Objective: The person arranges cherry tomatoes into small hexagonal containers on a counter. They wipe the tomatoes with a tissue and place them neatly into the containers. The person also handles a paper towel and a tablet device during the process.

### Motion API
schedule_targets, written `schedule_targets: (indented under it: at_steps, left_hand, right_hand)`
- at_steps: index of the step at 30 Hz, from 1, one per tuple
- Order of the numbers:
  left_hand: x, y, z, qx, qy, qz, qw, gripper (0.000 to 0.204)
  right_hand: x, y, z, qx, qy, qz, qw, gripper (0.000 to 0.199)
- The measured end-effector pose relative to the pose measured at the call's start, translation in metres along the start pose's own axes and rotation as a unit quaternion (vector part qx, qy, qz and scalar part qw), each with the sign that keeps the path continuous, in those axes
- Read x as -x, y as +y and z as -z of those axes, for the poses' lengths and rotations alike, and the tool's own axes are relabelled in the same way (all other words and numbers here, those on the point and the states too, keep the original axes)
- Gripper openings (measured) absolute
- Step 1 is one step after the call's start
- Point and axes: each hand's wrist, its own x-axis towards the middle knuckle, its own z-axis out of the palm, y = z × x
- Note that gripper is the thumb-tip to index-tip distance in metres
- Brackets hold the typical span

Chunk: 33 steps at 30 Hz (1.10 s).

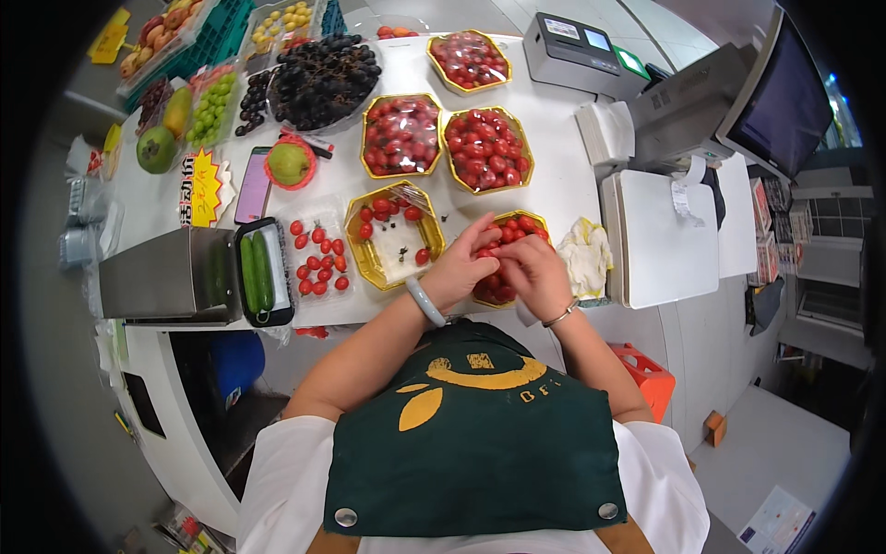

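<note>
My left hand [463, 266] and my right hand [537, 277] meet over a gold-rimmed tray of cherry tomatoes [522, 224] at the table's near edge. The fingers of both hands are bent and pinched close together on top of the fruit. Whatever lies between the fingertips is too small and covered to make out. Just left stands a second gold tray [374, 254], with a few tomatoes along its far side, one at the right and dark stem bits on its white bottom. Left of that, a clear flat pack [318, 261] holds several loose cherry tomatoes.
Filled gold trays [402, 136] stand farther back. Cucumbers [260, 270] lie in a black tray beside a metal box [175, 277]. A phone [253, 186], a guava-like fruit [289, 162] and dark grapes [325, 81] are at left. At right are a crumpled cloth [585, 258], scale [664, 238] and printer [574, 55].
</note>
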Motion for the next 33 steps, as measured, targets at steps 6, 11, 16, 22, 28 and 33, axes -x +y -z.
schedule_targets:
  at_steps: [6,11,16,22,28,33]
  left_hand:
    - [-0.006,-0.014,0.054,-0.05,0.115,-0.037,0.991,0.048]
    - [-0.003,-0.02,0.073,-0.021,0.183,-0.125,0.975,0.029]
    - [0.015,0.005,0.124,-0.476,0.241,-0.191,0.824,0.022]
    - [0.012,0.001,0.117,-0.663,0.129,-0.162,0.719,0.023]
    - [0.005,-0.017,0.11,-0.67,0.071,-0.046,0.737,0.034]
    - [0.001,-0.013,0.127,-0.147,-0.007,0.039,0.988,0.03]
  right_hand:
    - [-0.003,0.015,-0.002,0.1,0.026,-0.068,0.992,0.017]
    - [-0.006,0.004,0.0,0.087,0.031,-0.074,0.993,0.019]
    - [-0.008,-0.003,0.003,0.048,-0.014,0.013,0.999,0.021]
    - [-0.007,-0.009,-0.021,0.108,-0.108,-0.023,0.988,0.02]
    - [-0.009,-0.01,-0.004,0.095,-0.039,-0.054,0.993,0.021]
    - [-0.019,-0.019,0.003,-0.003,-0.04,-0.039,0.998,0.025]
